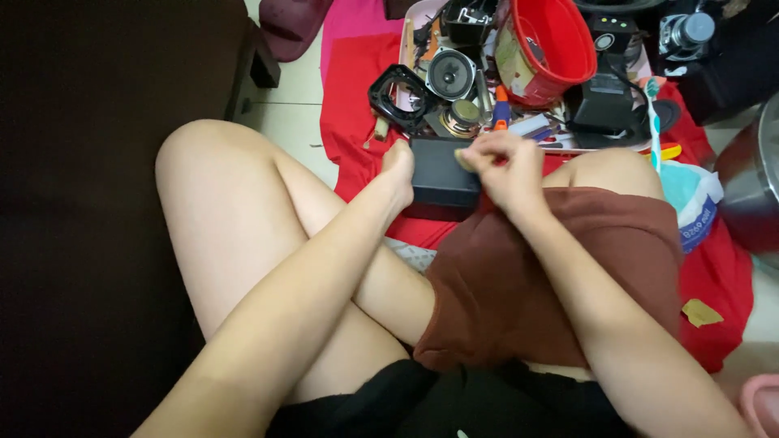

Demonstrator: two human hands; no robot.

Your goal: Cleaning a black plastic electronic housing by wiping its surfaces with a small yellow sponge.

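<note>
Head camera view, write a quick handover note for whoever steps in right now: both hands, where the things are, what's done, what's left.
Left hand: steadies the left end of the small black rectangular box, which sits above the lap.
Right hand: closed at the box's top right edge; whatever it pinches is too small to tell.
Nearby on the red cloth: round grey loudspeaker cone, black square speaker frame, red plastic bucket.
Done: box picked up and braced.
Left: box looks closed; work at that edge appears unfinished.
</note>
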